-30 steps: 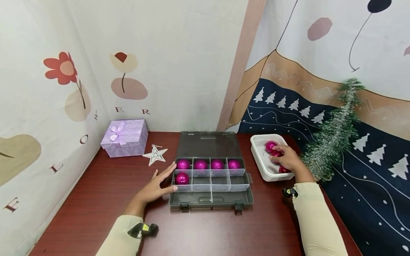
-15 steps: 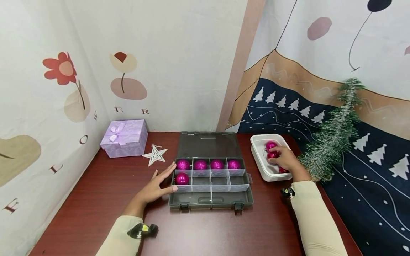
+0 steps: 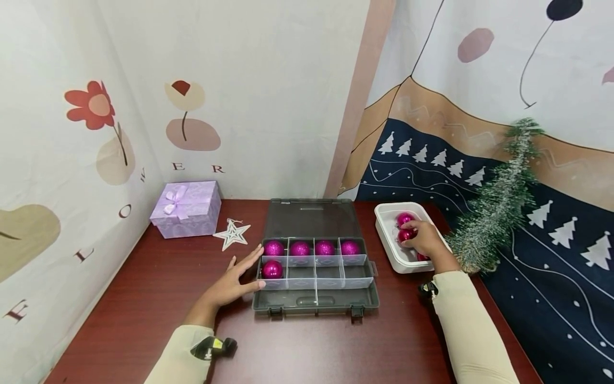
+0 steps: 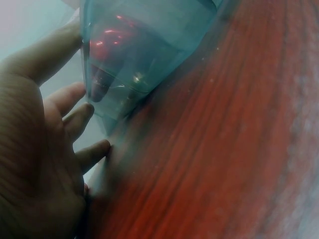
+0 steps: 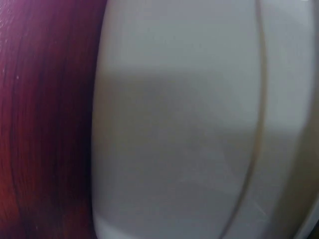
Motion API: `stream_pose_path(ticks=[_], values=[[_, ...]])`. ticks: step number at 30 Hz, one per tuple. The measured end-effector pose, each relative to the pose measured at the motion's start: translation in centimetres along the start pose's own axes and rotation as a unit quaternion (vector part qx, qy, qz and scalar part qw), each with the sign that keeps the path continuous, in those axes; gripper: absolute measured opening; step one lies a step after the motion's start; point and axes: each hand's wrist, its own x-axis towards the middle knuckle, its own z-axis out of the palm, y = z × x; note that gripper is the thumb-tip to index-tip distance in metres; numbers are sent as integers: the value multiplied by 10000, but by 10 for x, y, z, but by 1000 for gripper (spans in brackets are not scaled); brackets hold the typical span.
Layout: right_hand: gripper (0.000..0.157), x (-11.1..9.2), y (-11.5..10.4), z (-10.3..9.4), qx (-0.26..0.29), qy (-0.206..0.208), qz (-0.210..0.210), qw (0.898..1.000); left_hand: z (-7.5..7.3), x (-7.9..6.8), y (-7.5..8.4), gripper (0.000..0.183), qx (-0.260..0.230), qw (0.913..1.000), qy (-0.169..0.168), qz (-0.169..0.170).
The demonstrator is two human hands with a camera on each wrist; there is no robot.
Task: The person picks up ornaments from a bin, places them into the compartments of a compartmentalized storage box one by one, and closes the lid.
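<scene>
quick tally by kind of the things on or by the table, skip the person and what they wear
Compartment box: 1
White tub: 1
Pink balls: 8 in view (5 in the box, 3 in the tub)
Purple gift box: 1
White star: 1
Tinsel tree: 1
Total: 13 in view

The right hand (image 3: 428,241) partly hides the nearest magenta ball (image 3: 421,257) in the white tub (image 3: 408,266).

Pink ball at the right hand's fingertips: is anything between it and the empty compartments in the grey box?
Only low walls show: the left wall of the white tub holding the pink ball, then, past a strip of table, the grey box's right wall. Nothing taller is visible between.
</scene>
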Motion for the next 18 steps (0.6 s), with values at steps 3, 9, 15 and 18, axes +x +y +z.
stream_pose_path(ticks=[3,9,15,18], values=[[49,-1,-1,-1,20,-32,-35,10000,0,0,0,91,-23,10000,11,10],[50,-7,-4,-8,210,-7,-96,9997,1,-1,0,92,-20,10000,50,34],[49,-12,-6,-13,580,242,-206,9978,1,0,1,92,-36,10000,47,41],[49,-15,-7,-15,751,324,-233,9964,0,0,2,91,-22,10000,37,39]])
